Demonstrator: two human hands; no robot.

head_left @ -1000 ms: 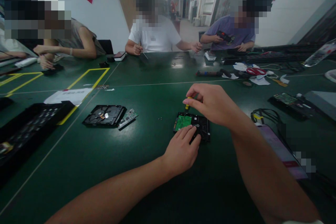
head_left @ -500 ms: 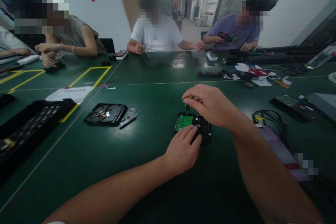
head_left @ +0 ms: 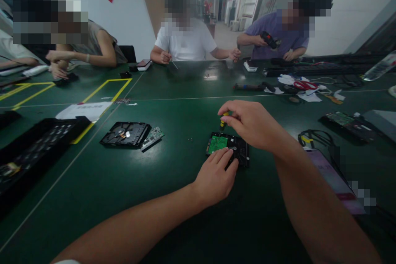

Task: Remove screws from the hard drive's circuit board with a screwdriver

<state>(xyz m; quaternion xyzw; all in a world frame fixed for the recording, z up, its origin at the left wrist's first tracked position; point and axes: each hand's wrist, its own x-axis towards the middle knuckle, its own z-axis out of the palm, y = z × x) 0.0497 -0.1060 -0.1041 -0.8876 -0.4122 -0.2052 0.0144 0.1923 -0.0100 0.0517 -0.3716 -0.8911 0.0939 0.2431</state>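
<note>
A hard drive (head_left: 242,150) lies on the green table with its green circuit board (head_left: 218,144) facing up. My left hand (head_left: 216,175) rests on the drive's near side, fingers stretched out and touching its top; they cover part of it. Between the thumb and fingertips of my right hand (head_left: 247,123) is a yellow-and-black screwdriver (head_left: 222,122). It stands upright over the board's far edge; whether its tip sits in a screw I cannot tell. A few tiny screws (head_left: 190,139) lie left of the drive.
Left are another hard drive (head_left: 125,134), a loose circuit board (head_left: 154,137) and a black tray (head_left: 46,144). A phone (head_left: 332,179), cable (head_left: 315,137) and another board-bearing device (head_left: 346,126) lie right. Across the table sit several people, one holding a power tool (head_left: 268,39).
My right hand has shifted slightly right, and more of the screwdriver's yellow handle shows. My left hand and the hard drive stay put. Across the table, one person's power tool is tilted differently.
</note>
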